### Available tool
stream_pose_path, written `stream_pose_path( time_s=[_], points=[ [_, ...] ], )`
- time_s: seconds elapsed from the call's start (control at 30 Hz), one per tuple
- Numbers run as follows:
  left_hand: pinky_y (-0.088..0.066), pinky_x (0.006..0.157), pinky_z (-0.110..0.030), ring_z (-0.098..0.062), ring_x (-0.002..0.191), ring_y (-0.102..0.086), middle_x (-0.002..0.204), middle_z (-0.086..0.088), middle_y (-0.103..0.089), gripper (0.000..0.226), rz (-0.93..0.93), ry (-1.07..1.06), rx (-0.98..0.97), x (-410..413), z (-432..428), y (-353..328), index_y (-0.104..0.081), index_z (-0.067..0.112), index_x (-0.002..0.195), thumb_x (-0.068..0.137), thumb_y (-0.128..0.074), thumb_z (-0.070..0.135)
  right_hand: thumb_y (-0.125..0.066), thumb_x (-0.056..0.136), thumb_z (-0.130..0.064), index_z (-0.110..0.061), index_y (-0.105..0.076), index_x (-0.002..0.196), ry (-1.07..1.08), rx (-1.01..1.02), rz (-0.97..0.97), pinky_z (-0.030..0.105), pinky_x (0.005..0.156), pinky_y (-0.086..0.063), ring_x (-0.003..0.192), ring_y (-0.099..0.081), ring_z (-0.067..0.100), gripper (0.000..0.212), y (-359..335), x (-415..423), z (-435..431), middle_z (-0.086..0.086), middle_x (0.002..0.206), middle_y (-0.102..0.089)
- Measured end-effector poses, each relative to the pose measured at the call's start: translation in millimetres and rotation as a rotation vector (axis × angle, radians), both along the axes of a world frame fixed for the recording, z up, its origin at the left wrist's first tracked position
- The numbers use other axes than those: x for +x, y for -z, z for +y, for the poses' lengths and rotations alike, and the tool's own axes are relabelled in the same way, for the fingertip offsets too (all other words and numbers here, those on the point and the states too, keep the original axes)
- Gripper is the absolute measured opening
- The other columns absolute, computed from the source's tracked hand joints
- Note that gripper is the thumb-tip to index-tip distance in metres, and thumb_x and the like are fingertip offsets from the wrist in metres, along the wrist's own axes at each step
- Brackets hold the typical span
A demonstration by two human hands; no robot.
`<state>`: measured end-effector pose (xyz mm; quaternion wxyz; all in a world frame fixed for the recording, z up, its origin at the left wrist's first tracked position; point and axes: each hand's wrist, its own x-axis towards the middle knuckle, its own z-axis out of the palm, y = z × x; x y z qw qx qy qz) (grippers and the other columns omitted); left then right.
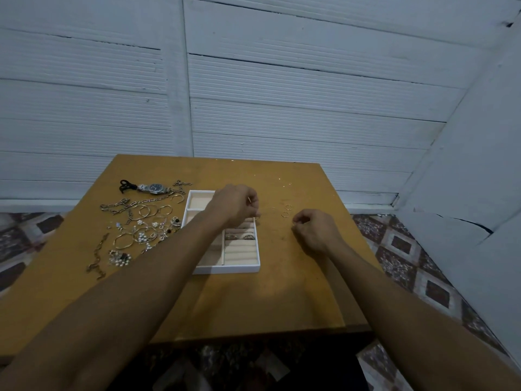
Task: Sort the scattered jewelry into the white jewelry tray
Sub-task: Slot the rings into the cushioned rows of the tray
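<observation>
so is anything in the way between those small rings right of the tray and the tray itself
Nothing visible lies on the table between the small rings and the right wall of the white jewelry tray. The left hand is over the tray's far right part, hiding some compartments; the near rows show uncovered.

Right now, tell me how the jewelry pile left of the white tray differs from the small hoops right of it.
The jewelry pile is a dense tangle of many pieces, chains, bangles and pearl-like bits; the small hoops are only a couple of thin rings lying apart. The pile spreads wide left of the white tray; the hoops occupy a small spot on its right. Both lie on the table, outside the tray.
</observation>
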<state>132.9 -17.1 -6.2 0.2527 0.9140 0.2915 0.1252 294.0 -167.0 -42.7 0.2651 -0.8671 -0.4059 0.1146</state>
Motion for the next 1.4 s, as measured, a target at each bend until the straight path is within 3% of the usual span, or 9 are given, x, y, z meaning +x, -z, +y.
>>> stream_pose_path(
  time_s=[0.1, 0.33, 0.5, 0.7, 0.9, 1.07, 1.17, 1.27, 1.4],
  points=[
    [-0.039, 0.058, -0.018, -0.007, 0.072, -0.057, 0.074, 0.012, -0.063, 0.01, 0.006, -0.001, -0.006, -22, 4, -1, -0.068, 0.022, 0.078, 0.081, -0.077, 0.023, -0.059, 0.094, -0.026, -0.015, -0.062, 0.12, -0.002, -0.014, -0.023, 0.026, 0.083, -0.045, 0.101, -0.056, 0.017, 0.029, -1, 0, 13, 0.003, 0.116, -0.063],
    [-0.041, 0.065, -0.022, -0.008, 0.08, -0.061, 0.086, 0.006, -0.07, 0.01, 0.0, -0.043, -0.004, -61, 3, 5, -0.075, 0.02, 0.089, 0.082, -0.076, 0.027, -0.054, 0.096, -0.023, -0.016, -0.064, 0.12, -0.041, -0.112, -0.098, 0.033, 0.089, -0.048, 0.107, -0.058, 0.024, 0.027, -7, -2, 38, 0.007, 0.122, -0.062],
    [-0.036, 0.058, -0.014, -0.001, 0.074, -0.056, 0.086, 0.009, -0.069, 0.009, -0.008, -0.034, 0.017, -72, -1, 9, -0.076, 0.024, 0.09, 0.083, -0.074, 0.029, -0.06, 0.092, -0.015, -0.012, -0.066, 0.101, 0.007, -0.127, -0.053, 0.03, 0.079, -0.046, 0.1, -0.057, 0.021, 0.011, -8, 2, 44, 0.007, 0.11, -0.063],
    [-0.043, 0.063, -0.022, -0.004, 0.074, -0.06, 0.086, 0.008, -0.072, 0.01, 0.004, -0.056, 0.013, -75, -4, 12, -0.076, 0.025, 0.09, 0.083, -0.074, 0.031, -0.062, 0.091, -0.016, -0.009, -0.057, 0.097, 0.054, -0.171, 0.054, 0.033, 0.076, -0.045, 0.087, -0.053, 0.021, 0.01, -11, -2, 43, 0.006, 0.091, -0.059],
    [-0.052, 0.073, -0.029, -0.01, 0.079, -0.062, 0.085, 0.007, -0.07, 0.009, 0.02, -0.052, 0.021, -77, -11, 12, -0.075, 0.024, 0.09, 0.084, -0.073, 0.03, -0.061, 0.089, -0.009, -0.012, -0.057, 0.085, 0.101, -0.014, 0.046, 0.031, 0.071, -0.046, 0.087, -0.059, 0.022, 0.006, -5, -5, 33, 0.005, 0.091, -0.063],
    [-0.046, 0.068, -0.028, -0.013, 0.083, -0.061, 0.09, 0.006, -0.072, 0.012, -0.005, -0.028, 0.127, -78, -17, 19, -0.075, 0.024, 0.093, 0.086, -0.069, 0.033, -0.063, 0.087, -0.003, -0.007, -0.066, 0.083, 0.053, 0.128, 0.089, 0.02, 0.057, -0.043, 0.067, -0.058, 0.007, 0.006, -13, -21, 25, 0.001, 0.078, -0.066],
    [-0.049, 0.072, -0.032, -0.016, 0.087, -0.061, 0.09, 0.003, -0.071, 0.013, -0.034, -0.004, 0.149, -79, -19, 23, -0.075, 0.022, 0.093, 0.087, -0.068, 0.03, -0.062, 0.087, 0.001, -0.005, -0.065, 0.08, 0.011, 0.201, 0.166, 0.022, 0.054, -0.051, 0.06, -0.061, 0.013, 0.01, -20, -35, 21, 0.001, 0.066, -0.064],
    [-0.047, 0.071, -0.031, -0.016, 0.09, -0.058, 0.091, 0.002, -0.067, 0.014, -0.047, 0.006, 0.157, -80, -23, 26, -0.076, 0.023, 0.096, 0.088, -0.066, 0.03, -0.058, 0.086, 0.011, 0.004, -0.064, 0.081, -0.019, 0.284, 0.294, 0.015, 0.046, -0.048, 0.053, -0.056, 0.013, 0.01, -28, -49, 17, 0.004, 0.062, -0.058],
    [-0.049, 0.072, -0.032, -0.015, 0.091, -0.057, 0.096, 0.004, -0.067, 0.018, -0.053, -0.007, 0.198, -83, -27, 30, -0.075, 0.025, 0.102, 0.09, -0.064, 0.033, -0.064, 0.084, 0.007, 0.003, -0.066, 0.082, -0.064, 0.301, 0.277, 0.012, 0.05, -0.049, 0.055, -0.058, 0.012, 0.005, -34, -64, 13, 0.007, 0.067, -0.062]
  ],
)
